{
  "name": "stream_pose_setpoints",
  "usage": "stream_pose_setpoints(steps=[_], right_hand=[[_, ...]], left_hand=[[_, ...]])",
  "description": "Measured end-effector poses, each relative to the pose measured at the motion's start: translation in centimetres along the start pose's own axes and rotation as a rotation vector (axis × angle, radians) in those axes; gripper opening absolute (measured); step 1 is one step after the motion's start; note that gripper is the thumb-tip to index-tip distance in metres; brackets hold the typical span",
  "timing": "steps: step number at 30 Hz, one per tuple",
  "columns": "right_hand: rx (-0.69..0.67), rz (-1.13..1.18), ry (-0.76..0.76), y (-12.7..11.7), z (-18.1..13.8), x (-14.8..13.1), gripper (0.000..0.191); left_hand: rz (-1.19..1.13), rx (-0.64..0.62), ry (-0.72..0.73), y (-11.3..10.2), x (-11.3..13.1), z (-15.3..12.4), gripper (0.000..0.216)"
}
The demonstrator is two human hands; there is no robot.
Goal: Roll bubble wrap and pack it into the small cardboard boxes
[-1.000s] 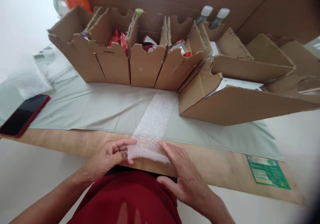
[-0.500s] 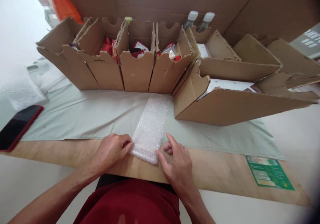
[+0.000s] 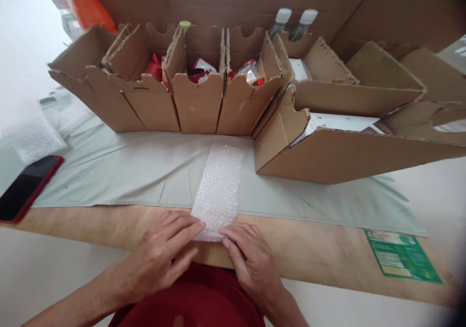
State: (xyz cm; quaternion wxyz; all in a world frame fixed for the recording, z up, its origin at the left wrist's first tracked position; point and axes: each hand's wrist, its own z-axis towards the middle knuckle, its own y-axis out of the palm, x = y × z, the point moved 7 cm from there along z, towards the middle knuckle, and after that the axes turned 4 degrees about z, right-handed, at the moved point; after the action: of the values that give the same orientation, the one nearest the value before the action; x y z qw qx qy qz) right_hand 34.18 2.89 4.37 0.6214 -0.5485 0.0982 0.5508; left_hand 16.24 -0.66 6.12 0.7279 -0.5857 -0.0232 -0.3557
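A strip of clear bubble wrap (image 3: 219, 183) lies lengthwise in front of me, its near end folded or rolled over at the wooden edge. My left hand (image 3: 163, 247) has its fingertips on the left corner of that near end, the thumb lower down and apart from the fingers. At the right corner, my right hand (image 3: 251, 254) pinches the wrap between fingers and thumb. Whether anything is wrapped inside the fold I cannot tell, since fingertips partly cover it.
Cardboard bins (image 3: 198, 106) holding red packets stand behind the wrap. A larger cardboard box (image 3: 345, 154) with white boxes inside is at right. A red-cased phone (image 3: 29, 188) and more bubble wrap (image 3: 34, 132) lie left. A green printed card (image 3: 402, 256) is on the board (image 3: 313, 242).
The wrap has slid slightly toward me, its far end now away from the bins. My hands have come closer together, and their fingers now cover its near end.
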Motion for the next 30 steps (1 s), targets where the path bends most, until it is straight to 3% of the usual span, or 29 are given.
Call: stream_pose_setpoints(steps=[4, 7, 9, 15, 19, 21, 25, 30], right_hand=[[0.032, -0.047, 0.075, -0.9, -0.8, -0.1, 0.023], [0.145, -0.250, -0.034, -1.7, -1.3, -1.5, 0.029], [0.086, -0.328, -0.107, -0.9, -1.1, -1.9, 0.029], [-0.118, -0.275, -0.122, 0.5, 0.2, -0.8, 0.031], [-0.243, -0.098, -0.006, 0.3, 0.5, -0.2, 0.023], [-0.199, -0.131, 0.007, -0.2, 0.5, -0.2, 0.022], [-0.046, -0.338, -0.113, -0.7, 0.3, -0.9, 0.024], [-0.140, -0.348, -0.151, 0.3, 0.9, -0.9, 0.024]], left_hand=[[-0.083, -0.018, -0.124, 1.4, -1.1, 0.7, 0.032], [-0.117, -0.082, -0.247, 2.4, -2.4, 1.4, 0.033], [-0.097, -0.105, -0.272, 2.7, -2.8, 1.8, 0.033], [0.045, 0.016, -0.081, 1.6, -0.7, 0.7, 0.031], [-0.077, -0.005, -0.028, 1.7, 0.2, -0.1, 0.027], [-0.124, -0.009, -0.082, 1.9, -0.4, 0.3, 0.025], [-0.018, 0.013, -0.136, 2.1, -2.1, 2.2, 0.021], [0.052, 0.118, -0.087, 1.5, -2.0, 2.5, 0.021]])
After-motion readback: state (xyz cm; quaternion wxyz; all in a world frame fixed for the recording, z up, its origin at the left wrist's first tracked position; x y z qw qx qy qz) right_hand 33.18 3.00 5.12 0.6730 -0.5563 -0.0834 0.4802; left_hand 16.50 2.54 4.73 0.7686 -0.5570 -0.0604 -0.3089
